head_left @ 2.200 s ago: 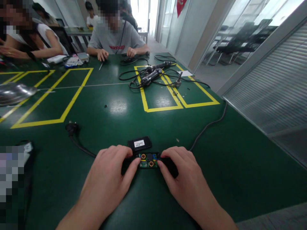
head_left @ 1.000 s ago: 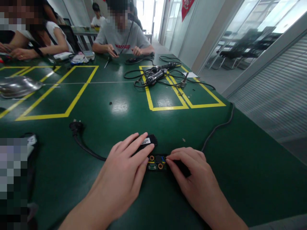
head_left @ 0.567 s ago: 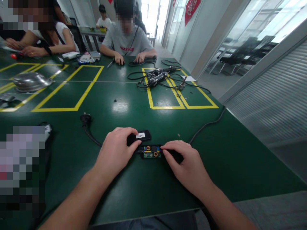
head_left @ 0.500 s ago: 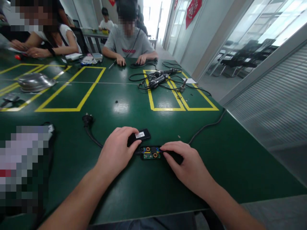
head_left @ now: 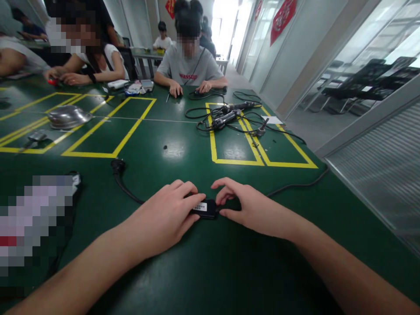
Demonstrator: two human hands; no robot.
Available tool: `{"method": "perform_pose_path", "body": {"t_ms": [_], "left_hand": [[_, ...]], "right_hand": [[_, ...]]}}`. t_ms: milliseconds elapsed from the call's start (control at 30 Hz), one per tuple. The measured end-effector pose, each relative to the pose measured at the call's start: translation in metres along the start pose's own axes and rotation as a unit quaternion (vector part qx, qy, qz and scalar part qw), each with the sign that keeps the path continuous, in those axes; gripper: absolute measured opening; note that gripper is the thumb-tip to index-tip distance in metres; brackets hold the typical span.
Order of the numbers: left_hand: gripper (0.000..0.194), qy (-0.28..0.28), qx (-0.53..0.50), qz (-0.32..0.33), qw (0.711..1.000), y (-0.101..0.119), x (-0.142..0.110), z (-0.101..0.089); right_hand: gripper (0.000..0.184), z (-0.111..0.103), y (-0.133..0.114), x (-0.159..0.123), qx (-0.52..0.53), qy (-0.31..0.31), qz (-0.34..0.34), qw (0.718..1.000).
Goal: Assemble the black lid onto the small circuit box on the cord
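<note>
A small black plastic cover with a white printed label lies over the spot of the circuit board housing, hiding the board. My left hand grips the cover's left part between thumb and fingers. At the right end, my right hand is curved with thumb and index finger apart; its other fingers are close to the cover's edge, and I cannot tell whether they touch it. A black power cord with a plug runs in from the left under my left hand. Another stretch of black cable leaves to the right.
The green table bears yellow tape rectangles. Electric screwdrivers with tangled cords lie at the back right. A metal bowl stands on the left, near a pixelated object. Co-workers sit across the table, one in a grey shirt.
My left hand has brought the labelled cover down from behind the housing onto it, covering the circuit board. My right hand's fingers have spread from their pinch. The view has shifted.
</note>
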State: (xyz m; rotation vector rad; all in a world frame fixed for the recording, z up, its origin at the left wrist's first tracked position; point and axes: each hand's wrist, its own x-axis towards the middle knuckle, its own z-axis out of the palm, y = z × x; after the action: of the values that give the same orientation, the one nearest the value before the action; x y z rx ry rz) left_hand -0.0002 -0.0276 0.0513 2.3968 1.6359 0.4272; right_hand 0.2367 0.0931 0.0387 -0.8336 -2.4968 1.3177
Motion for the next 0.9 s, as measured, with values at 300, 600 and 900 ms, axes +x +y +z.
{"method": "perform_pose_path", "body": {"t_ms": [300, 600, 900], "left_hand": [[0.035, 0.013, -0.076, 0.021, 0.997, 0.002, 0.003, 0.005], [0.038, 0.081, -0.049, 0.03, 0.995, 0.0, -0.009, 0.009], [0.032, 0.039, -0.054, 0.043, 0.997, -0.004, -0.006, 0.006]], "right_hand": [[0.05, 0.014, 0.008, -0.014, -0.078, 0.069, -0.096, 0.99], [0.052, 0.018, 0.005, -0.02, -0.13, 0.055, -0.117, 0.983], [0.039, 0.021, 0.005, -0.017, -0.177, 0.049, -0.146, 0.972]]}}
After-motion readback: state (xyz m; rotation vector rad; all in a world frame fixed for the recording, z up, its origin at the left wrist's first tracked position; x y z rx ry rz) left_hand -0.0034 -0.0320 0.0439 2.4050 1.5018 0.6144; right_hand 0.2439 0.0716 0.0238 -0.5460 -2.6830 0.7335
